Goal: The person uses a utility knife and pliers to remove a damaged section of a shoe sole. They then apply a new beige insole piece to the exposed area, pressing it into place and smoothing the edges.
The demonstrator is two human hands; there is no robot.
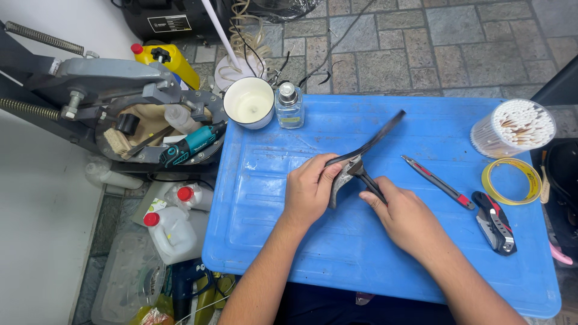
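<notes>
Both my hands grip a dark curved strip (367, 144) over the blue table (289, 241), a thin tool (368, 180) working at its lower end.

My left hand (308, 191) is closed round the strip's grey lower end; my right hand (404, 215) is wrapped round the tool's handle. I'd judge a steady left grip and short strokes best. Outward: white cup (249, 102), apparently empty; small glass bottle (289, 106) of clear liquid; clear tub of cotton swabs (513, 127), full; tape roll (512, 180); red cutter (438, 182); folding knife (495, 221).

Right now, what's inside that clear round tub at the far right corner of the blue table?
The clear tub is packed with upright cotton swabs, white tips showing. Its bottom is hidden beneath them.
</notes>
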